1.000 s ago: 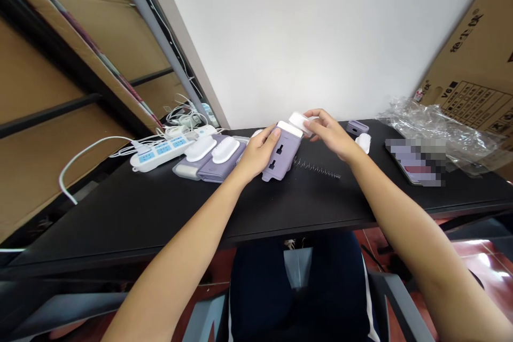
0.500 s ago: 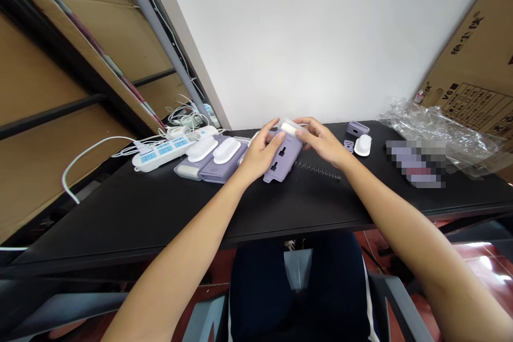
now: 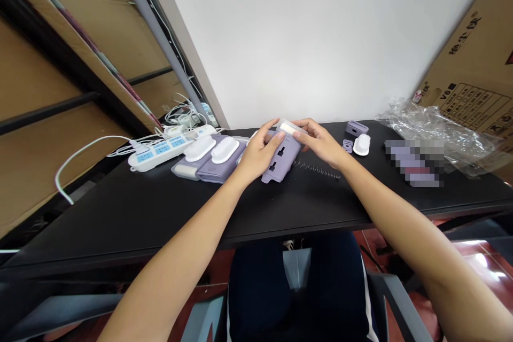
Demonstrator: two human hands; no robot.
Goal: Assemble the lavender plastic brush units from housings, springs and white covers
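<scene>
A purple plastic housing (image 3: 282, 164) with dark keyhole-shaped slots is held tilted over the black table. At its upper end sits a clear cover with a white roll-like piece (image 3: 287, 127) inside. My left hand (image 3: 259, 152) grips the housing's left side, thumb on its face. My right hand (image 3: 318, 140) is closed round the upper right end, by the clear cover. Just right of the housing a thin metal spring (image 3: 320, 170) lies stretched along the table. To the left rest similar purple housings (image 3: 216, 169) topped with white oval brush-like pieces (image 3: 225, 150).
A white power strip (image 3: 160, 150) with blue sockets and tangled cables stands at the left. To the right lie a small purple part (image 3: 356, 127), a white brush-like piece (image 3: 362, 145), a pixelated purple item (image 3: 412, 163) and clear plastic wrap (image 3: 436, 128). A cardboard box (image 3: 476, 75) leans behind.
Both hands keep their hold on the purple housing, with barely any movement. The view has shifted slightly.
</scene>
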